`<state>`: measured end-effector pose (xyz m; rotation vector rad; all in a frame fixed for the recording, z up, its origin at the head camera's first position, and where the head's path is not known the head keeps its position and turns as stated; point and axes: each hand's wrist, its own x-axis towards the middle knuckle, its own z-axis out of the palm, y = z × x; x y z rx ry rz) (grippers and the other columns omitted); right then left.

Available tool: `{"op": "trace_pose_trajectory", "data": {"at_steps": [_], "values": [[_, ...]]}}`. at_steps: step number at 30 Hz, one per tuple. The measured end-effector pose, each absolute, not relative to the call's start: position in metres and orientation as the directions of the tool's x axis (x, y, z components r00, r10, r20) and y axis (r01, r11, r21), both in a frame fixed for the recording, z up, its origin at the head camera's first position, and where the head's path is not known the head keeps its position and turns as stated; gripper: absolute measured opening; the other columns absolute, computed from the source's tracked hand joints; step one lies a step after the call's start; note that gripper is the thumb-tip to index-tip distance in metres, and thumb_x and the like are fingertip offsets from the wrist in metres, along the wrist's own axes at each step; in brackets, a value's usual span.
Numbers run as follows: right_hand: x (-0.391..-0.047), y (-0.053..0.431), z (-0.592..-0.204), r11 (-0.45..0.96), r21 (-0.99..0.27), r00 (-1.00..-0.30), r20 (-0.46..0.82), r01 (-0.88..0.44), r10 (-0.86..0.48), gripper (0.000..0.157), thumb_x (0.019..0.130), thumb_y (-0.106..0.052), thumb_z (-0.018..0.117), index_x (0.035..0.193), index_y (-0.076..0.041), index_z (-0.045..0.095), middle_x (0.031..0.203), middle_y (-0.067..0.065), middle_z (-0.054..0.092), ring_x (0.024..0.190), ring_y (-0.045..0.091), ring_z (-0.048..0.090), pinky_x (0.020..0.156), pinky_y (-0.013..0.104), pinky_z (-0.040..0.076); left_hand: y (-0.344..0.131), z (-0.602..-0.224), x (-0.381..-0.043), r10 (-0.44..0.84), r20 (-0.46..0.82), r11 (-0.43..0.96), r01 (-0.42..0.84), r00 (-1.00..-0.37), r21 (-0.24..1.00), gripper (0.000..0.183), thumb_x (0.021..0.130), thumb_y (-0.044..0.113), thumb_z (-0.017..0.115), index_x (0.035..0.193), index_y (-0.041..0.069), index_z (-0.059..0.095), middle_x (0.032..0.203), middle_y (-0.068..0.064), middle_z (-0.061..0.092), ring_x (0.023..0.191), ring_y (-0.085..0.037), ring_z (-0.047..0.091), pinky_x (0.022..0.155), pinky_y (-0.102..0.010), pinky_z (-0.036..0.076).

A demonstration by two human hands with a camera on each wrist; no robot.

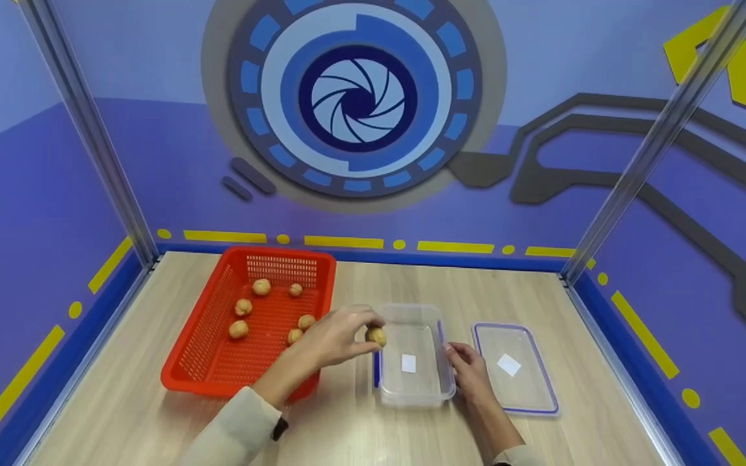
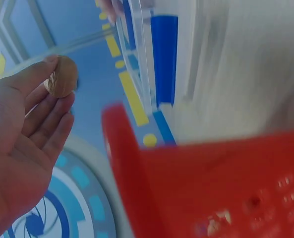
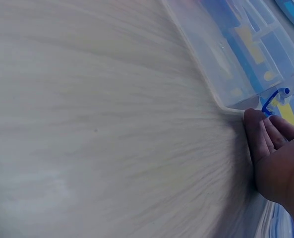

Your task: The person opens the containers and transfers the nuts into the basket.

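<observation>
My left hand [image 1: 340, 336] pinches a walnut [image 1: 376, 336] between thumb and fingertips, at the left rim of a clear plastic food container [image 1: 412, 395]. In the left wrist view the same walnut [image 2: 63, 77] shows at the fingertips, the other fingers loosely bent beneath. On the container's right side, my right hand [image 1: 472, 374] grips the wall, thumb up at the rim. From the right wrist view, its fingers [image 3: 256, 129] lie against the container's side, near a blue-edged clasp [image 3: 275, 99]. A white label [image 1: 408, 364] shows on the container; no walnuts show inside.
Left of the container stands a red plastic basket [image 1: 195, 343] with several walnuts [image 1: 238, 329] in it, partly behind my left forearm. A clear lid [image 1: 528, 382] with a blue seal lies to the right. Printed panels [image 1: 159, 175] wall in the wooden table [image 1: 489, 285].
</observation>
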<state>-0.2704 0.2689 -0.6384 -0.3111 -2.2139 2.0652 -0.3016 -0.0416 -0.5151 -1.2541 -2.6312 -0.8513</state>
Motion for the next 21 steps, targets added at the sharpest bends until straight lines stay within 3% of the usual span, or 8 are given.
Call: {"op": "trace_pose_trajectory", "data": {"at_steps": [10, 16, 21], "values": [[-0.279, 0.273, -0.654, 0.066, -0.996, -0.971, -0.043, 0.059, 0.233, 0.039, 0.106, -0.025, 0.068, 0.129, 0.007, 0.064, 0.118, 0.018, 0.067, 0.103, 0.024, 0.059, 0.078, 0.031, 0.053, -0.09, -0.515, -0.325, 0.511, 0.459, 0.517, 0.686, -0.727, 0.511, 0.033, 0.091, 0.021, 0.086, 0.12, 0.009, 0.075, 0.111, 0.0, 0.073, 0.099, -0.014, 0.068, 0.092, -0.034, 0.059], [-0.277, 0.27, -0.654, 0.067, -0.996, -0.97, -0.044, 0.062, 0.239, 0.039, 0.105, -0.026, 0.069, 0.127, 0.007, 0.065, 0.118, 0.02, 0.068, 0.105, 0.027, 0.061, 0.081, 0.033, 0.054, -0.116, -0.528, -0.334, 0.372, 0.483, 0.544, 0.608, -0.792, 0.578, 0.034, 0.091, 0.02, 0.087, 0.121, 0.01, 0.075, 0.113, -0.001, 0.073, 0.104, -0.02, 0.069, 0.096, -0.043, 0.058], [-0.276, 0.272, -0.657, 0.093, -0.993, -0.969, -0.053, 0.077, 0.243, 0.04, 0.106, -0.027, 0.067, 0.13, 0.006, 0.064, 0.122, 0.022, 0.067, 0.108, 0.028, 0.059, 0.084, 0.035, 0.052, -0.132, -0.54, -0.34, 0.245, 0.505, 0.541, 0.548, -0.828, 0.638, 0.036, 0.09, 0.021, 0.087, 0.122, 0.01, 0.075, 0.117, -0.002, 0.074, 0.11, -0.02, 0.07, 0.098, -0.04, 0.057]]}}
